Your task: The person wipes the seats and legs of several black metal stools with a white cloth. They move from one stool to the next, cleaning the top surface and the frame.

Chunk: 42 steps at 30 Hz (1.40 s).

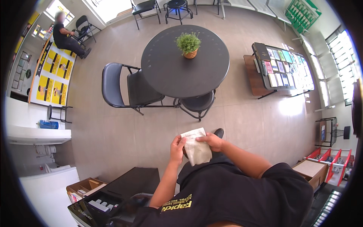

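A cream-white cloth point(198, 151) hangs in front of my waist, held at its upper part by both hands. My left hand point(176, 148) is closed on its left edge, thumb at the front. On the other side, my right hand point(212, 141) pinches the cloth with the thumb lying across its front. The lower end droops toward my dark trousers. Something dark shows at the cloth's left edge below my left hand; I cannot make out what it is.
Ahead stands a round black table point(166, 72) with a potted plant point(188, 43), a folding chair point(113, 85) and a stool point(198, 104). A low table with booklets point(281, 68) is at right. A black box-like machine point(140, 181) sits near left. One person point(66, 38) sits far left.
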Available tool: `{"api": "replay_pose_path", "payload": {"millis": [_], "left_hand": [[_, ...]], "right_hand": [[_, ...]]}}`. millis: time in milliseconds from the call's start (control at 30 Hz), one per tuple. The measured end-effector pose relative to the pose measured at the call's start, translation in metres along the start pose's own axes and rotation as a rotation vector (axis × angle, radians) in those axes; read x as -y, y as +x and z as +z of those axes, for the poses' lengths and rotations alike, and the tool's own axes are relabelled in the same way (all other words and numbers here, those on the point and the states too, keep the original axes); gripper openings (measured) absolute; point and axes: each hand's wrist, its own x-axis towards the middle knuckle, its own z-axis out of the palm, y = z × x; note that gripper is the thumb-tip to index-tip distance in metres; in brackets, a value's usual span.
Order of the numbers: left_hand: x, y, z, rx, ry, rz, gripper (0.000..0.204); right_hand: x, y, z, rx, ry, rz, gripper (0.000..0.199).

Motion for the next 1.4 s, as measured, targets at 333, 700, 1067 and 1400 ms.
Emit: {"api": "replay_pose_path", "payload": {"millis": [333,700,1067,1400], "left_hand": [[0.202,-0.049,-0.222,0.133,0.880,-0.841,0.056],[0.195,-0.066,-0.198,0.219,0.958,-1.039,0.084],[0.179,-0.058,-0.188,0.536,0.890,-0.856,0.049],[0.198,0.064,-0.140,1.314,0.901,-1.093,0.036]], "right_hand": [[-0.066,-0.014,-0.094,-0.246,-0.237,0.466,0.041],[-0.133,-0.048,-0.138,-0.257,-1.365,0.636,0.082],[-0.130,-0.135,-0.157,0.171,-0.787,0.683,0.050],[-0.075,-0.023,-0.229,0.149,-1.115,0.684,0.050]]}}
